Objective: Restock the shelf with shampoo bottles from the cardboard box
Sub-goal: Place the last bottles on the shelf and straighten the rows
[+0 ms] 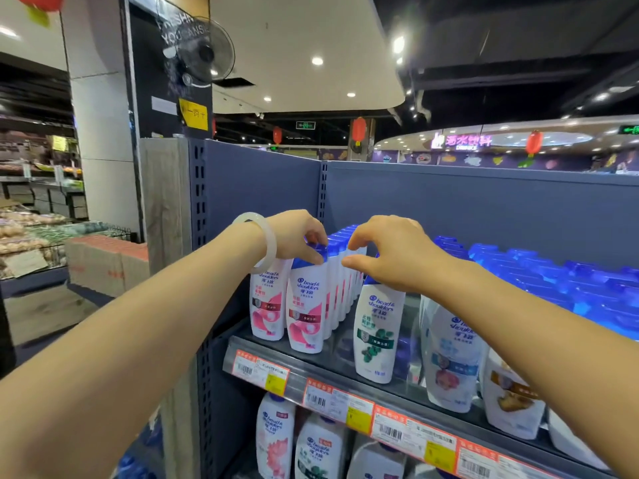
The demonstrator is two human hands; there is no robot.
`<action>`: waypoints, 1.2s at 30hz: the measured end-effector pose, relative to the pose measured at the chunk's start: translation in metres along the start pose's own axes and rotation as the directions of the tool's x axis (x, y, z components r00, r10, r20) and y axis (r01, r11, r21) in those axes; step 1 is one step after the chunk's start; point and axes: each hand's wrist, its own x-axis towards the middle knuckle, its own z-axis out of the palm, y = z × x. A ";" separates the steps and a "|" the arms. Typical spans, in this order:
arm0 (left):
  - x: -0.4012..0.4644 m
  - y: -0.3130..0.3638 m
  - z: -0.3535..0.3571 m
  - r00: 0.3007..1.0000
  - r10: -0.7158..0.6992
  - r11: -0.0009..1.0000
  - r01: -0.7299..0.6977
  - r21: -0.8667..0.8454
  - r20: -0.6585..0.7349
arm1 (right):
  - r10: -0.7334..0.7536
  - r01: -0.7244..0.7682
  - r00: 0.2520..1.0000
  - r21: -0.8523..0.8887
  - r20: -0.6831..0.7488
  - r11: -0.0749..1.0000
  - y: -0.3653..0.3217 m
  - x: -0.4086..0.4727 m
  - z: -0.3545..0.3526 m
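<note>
Two hands reaching over the top shelf (349, 371): left hand (297, 236) pinching the blue cap of the front pink-label shampoo bottle (306, 305) standing upright in its row, right hand (387, 252) hovering just beside with fingers loosely curled, holding nothing, above the green-label bottle (377, 335).

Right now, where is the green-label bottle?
In the head view, the green-label bottle stands at the top shelf's front edge, just under the right hand, right of the pink-label rows.
</note>
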 end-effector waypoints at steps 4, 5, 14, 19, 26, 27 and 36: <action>-0.001 0.001 -0.001 1.000 -0.002 1.000 0.002 0.000 0.010 | -0.001 0.001 1.000 -0.007 0.011 1.000 -0.002 0.000 0.002; -0.002 0.002 -0.001 1.000 0.001 1.000 -0.001 -0.003 0.006 | 0.000 0.000 1.000 -0.007 0.017 1.000 -0.003 0.000 0.003; -0.008 -0.011 -0.014 0.978 -0.054 0.997 0.043 -0.061 -0.201 | 0.002 -0.003 0.999 0.005 0.039 1.000 -0.005 0.011 0.014; -0.008 -0.033 -0.003 0.957 -0.230 0.971 0.238 0.024 -0.177 | 0.051 -0.055 0.996 0.052 0.075 0.997 -0.014 0.034 0.021; -0.008 -0.041 0.020 0.914 -0.317 0.948 0.307 -0.082 -0.252 | 0.061 -0.073 0.991 0.091 0.122 0.993 -0.027 0.045 0.036; -0.008 -0.041 0.020 0.910 -0.322 0.947 0.312 -0.081 -0.262 | 0.063 -0.073 0.991 0.088 0.118 0.993 -0.028 0.046 0.037; -0.010 -0.039 0.008 0.946 -0.266 0.964 0.260 -0.058 -0.183 | 0.087 -0.102 0.990 0.141 0.107 0.985 -0.027 0.046 0.037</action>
